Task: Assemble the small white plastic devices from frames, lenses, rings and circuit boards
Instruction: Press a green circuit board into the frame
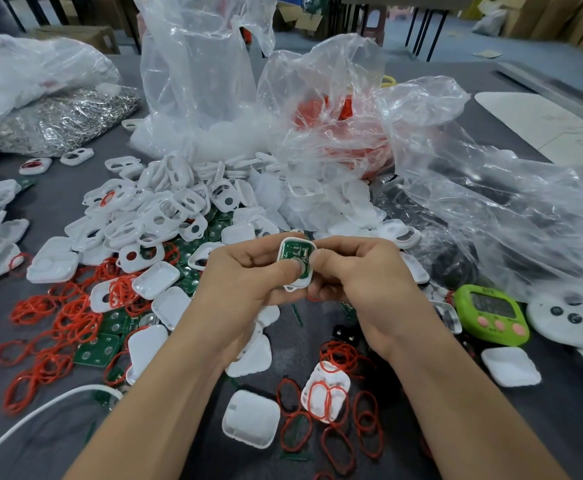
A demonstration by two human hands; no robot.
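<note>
Now both hands (248,271) (356,271) pinch white frame (292,287), thumbs pressing circuit board (295,256).

even, bright overhead lighting is recorded; only soft, faint shadows are cast on the grey table (560,420). glare is noted on the clear plastic bags (335,109). the white device (297,263) at centre is rendered fairly sharp; edges are bent, background softened.

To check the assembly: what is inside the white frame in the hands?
A green circuit board sits in the white frame. The left hand and right hand cover its lower part; beneath it is hidden.
</note>
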